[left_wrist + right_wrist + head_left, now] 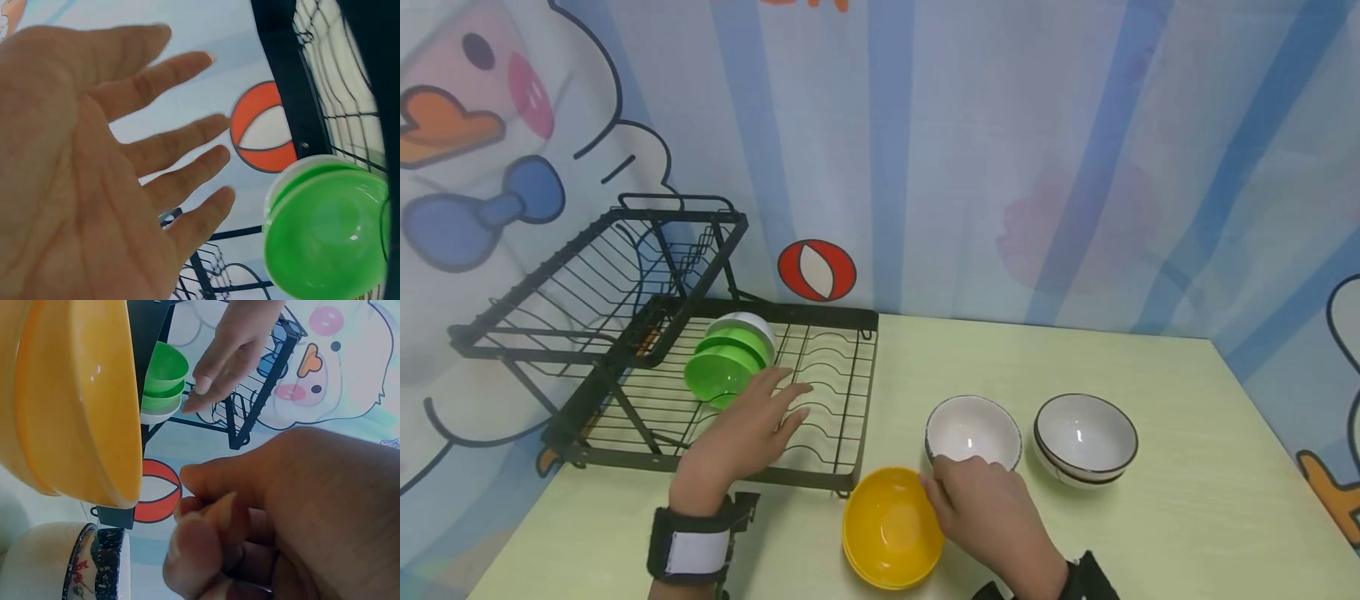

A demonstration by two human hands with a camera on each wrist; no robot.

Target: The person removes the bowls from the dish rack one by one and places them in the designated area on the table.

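Far left, at 10 o'clock from the yellow bowls (889,527), the black dish rack (835,317) carries what looks like the finished part: 2 green bowls (717,375) and a white bowl (758,323) behind them, tilted in a row on the lower level. At 5 o'clock from that row the left hand (741,437) hangs over the rack, fingers spread, grasping nothing. Next come the yellow bowls themselves, nested and seemingly 2, on the table (1195,467) near the rack's front corner — apparently not yet racked. At 1 o'clock from them stands a lone white bowl (973,425), likewise on the table. At 3 o'clock the right hand (988,508) has its fingers loosely curled around nothing, apart from the yellow rims in the right wrist view. Furthest right, at 2 o'clock, sit 2 nested bowls (1086,433) with dark rims — by my count 3 bowls racked, about 5 left
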